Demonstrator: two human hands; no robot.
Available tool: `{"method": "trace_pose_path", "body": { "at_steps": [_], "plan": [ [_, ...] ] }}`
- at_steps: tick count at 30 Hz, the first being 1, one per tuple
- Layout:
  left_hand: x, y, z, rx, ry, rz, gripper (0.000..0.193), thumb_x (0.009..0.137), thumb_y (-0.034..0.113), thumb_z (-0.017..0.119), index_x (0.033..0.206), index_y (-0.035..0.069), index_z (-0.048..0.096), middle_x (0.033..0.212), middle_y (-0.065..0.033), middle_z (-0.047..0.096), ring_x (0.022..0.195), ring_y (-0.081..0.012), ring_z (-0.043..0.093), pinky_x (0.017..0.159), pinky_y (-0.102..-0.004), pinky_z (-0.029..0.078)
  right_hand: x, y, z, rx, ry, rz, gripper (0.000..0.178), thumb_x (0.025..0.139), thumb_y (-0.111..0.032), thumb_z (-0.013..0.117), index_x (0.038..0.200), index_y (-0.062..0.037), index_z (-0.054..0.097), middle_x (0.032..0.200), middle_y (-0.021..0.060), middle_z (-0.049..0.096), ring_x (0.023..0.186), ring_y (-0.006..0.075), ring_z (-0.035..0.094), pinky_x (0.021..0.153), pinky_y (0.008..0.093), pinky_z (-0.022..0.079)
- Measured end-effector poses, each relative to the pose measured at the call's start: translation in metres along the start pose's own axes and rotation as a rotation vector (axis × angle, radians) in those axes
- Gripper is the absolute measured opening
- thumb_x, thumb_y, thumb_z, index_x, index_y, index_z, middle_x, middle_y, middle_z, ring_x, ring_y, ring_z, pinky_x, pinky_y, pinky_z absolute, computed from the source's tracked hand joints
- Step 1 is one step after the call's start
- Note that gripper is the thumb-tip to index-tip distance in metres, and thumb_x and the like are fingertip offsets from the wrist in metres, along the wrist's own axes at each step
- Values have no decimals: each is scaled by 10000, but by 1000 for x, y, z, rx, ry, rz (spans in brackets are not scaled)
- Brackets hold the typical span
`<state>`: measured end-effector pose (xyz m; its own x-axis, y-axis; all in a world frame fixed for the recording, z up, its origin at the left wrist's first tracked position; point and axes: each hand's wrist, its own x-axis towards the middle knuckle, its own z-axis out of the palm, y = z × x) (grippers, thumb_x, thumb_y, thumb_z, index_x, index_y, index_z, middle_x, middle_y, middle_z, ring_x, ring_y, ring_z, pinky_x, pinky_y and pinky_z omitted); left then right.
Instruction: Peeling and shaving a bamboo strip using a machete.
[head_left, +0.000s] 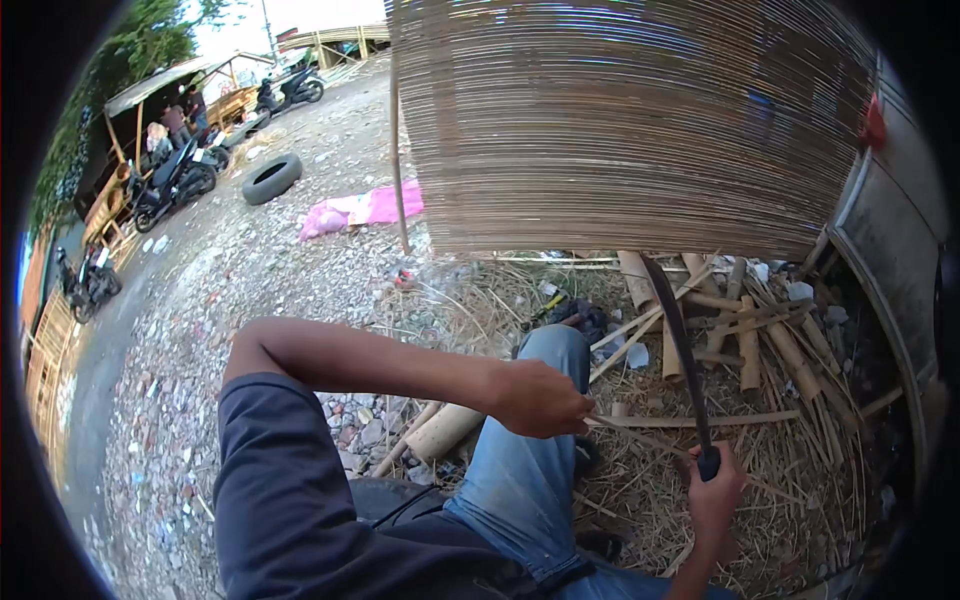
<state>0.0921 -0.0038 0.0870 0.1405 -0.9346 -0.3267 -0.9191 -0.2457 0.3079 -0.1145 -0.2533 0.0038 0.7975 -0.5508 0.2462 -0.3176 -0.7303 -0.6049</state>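
Note:
My right hand (715, 490) is wrapped round the black handle of a machete. Its long dark blade (683, 350) points up and away, leaning slightly left. Across my lap reaches my left arm, and my left hand (543, 398) is closed on a thin bamboo strip (640, 436). From the left fist the strip runs right toward the machete handle; whether it touches the blade or the right hand I cannot tell. Just beyond the strip lies a flat split bamboo piece (715, 419). My left fingertips are partly hidden.
A hanging bamboo blind (620, 140) stands in front, with cut bamboo pieces (748, 345) and shavings beneath it. Metal sheeting (890, 250) edges the right. Farther left are a tyre (272, 179), pink cloth (375, 206), motorbikes (175, 185) and people under a shelter. A bamboo log (443, 431) lies by my knee.

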Motion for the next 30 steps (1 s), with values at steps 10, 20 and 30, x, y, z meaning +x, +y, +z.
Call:
{"method": "trace_pose_path", "body": {
  "at_steps": [10, 20, 30],
  "plan": [
    [23, -30, 131, -344, -66, 99, 298, 1033, 241, 446, 1054, -22, 585, 959, -250, 678, 930, -449, 644, 819, -543, 483, 6, 20, 7, -295, -176, -480, 311, 667, 61, 753, 915, 2, 576, 841, 157, 579, 800, 391, 606, 704, 460, 450],
    [176, -7, 122, -674, 188, 188, 489, 1051, 350, 429, 889, -69, 622, 774, -212, 645, 765, -331, 653, 734, -460, 498, 38, 50, -47, -321, 274, -613, 261, 878, -266, 681, 883, -20, 592, 842, 170, 618, 751, 382, 613, 674, 459, 459],
    [300, 22, 194, -676, 394, 304, 246, 839, 130, 562, 942, -74, 654, 874, -301, 676, 916, -458, 672, 769, -519, 523, -9, 169, 61, -115, 199, 142, 352, 1030, -280, 558, 1160, 26, 671, 1059, 184, 699, 884, 316, 660, 825, 448, 534]
  ]
}}
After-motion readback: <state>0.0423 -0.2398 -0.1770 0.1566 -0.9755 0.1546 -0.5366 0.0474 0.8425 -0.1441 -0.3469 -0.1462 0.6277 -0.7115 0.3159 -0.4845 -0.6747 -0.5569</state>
